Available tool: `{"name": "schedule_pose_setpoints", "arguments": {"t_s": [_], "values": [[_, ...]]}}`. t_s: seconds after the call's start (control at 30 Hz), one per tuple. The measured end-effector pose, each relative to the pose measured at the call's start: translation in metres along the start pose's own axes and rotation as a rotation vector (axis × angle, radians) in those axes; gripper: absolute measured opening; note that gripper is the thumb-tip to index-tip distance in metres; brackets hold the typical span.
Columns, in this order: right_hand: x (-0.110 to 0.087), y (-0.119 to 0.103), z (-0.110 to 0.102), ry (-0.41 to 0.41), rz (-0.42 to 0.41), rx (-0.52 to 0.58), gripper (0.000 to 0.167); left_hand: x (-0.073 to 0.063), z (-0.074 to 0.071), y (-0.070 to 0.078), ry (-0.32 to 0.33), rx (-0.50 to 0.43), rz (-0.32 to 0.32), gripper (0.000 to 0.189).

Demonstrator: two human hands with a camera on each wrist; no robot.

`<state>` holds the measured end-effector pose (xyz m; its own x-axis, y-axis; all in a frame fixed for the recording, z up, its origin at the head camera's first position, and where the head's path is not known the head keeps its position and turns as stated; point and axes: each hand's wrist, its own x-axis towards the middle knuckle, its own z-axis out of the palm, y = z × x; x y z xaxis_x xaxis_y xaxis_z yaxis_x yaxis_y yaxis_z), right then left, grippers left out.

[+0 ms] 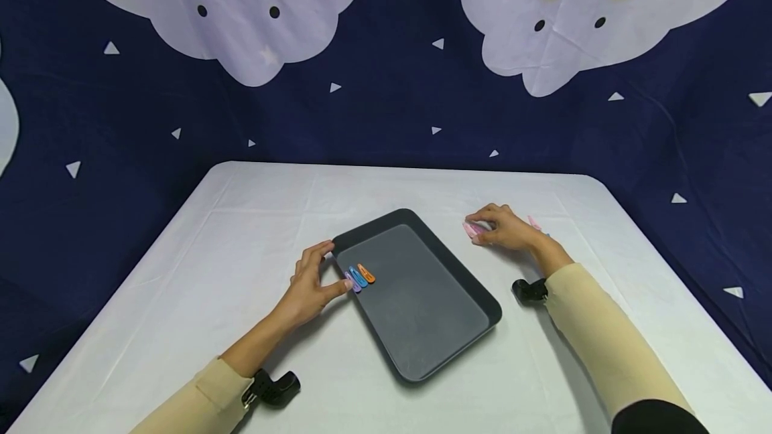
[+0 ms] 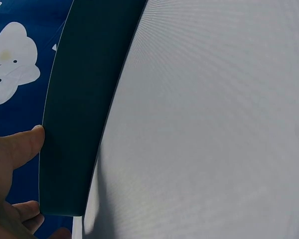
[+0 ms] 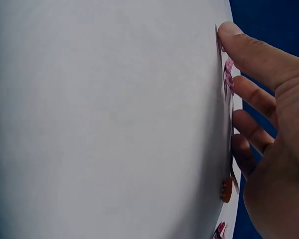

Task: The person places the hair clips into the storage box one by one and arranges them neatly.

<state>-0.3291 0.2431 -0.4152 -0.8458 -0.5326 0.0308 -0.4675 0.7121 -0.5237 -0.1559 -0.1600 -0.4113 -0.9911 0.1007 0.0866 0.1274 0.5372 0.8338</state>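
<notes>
A dark grey rectangular tray (image 1: 416, 286) lies at an angle on the white table. Three snap hair clips, one orange (image 1: 366, 273), one blue (image 1: 358, 277) and one purple (image 1: 350, 280), sit side by side at its left edge. My left hand (image 1: 310, 286) touches the tray's left rim, fingers at the far corner and thumb beside the purple clip. Right of the tray, my right hand (image 1: 505, 228) reaches down over pink hair clips (image 1: 474, 229), thumb and fingers spread around them. In the right wrist view, the thumb touches a thin flat piece near a pink clip (image 3: 228, 77).
Another pink piece (image 1: 534, 222) lies behind the right hand. An orange-red toothed piece (image 3: 226, 190) shows low in the right wrist view. A dark blue cloth with clouds (image 1: 386, 106) hangs beyond the table's far edge. Black cameras (image 1: 529, 291) are strapped at both wrists.
</notes>
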Motion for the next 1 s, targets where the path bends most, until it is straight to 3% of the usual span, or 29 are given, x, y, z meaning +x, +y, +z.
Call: {"name": "schedule_pose_setpoints", "arguments": {"t_s": [0.47, 1.0], "values": [[0.0039, -0.0071, 0.0051, 0.044, 0.077, -0.036, 0.060, -0.0004, -0.0007, -0.0001, 0.000, -0.002, -0.001, 0.079], [0.0040, -0.0078, 0.0071, 0.081, 0.087, -0.026, 0.053, 0.0000, -0.0009, 0.0003, 0.002, -0.009, -0.003, 0.080]]}}
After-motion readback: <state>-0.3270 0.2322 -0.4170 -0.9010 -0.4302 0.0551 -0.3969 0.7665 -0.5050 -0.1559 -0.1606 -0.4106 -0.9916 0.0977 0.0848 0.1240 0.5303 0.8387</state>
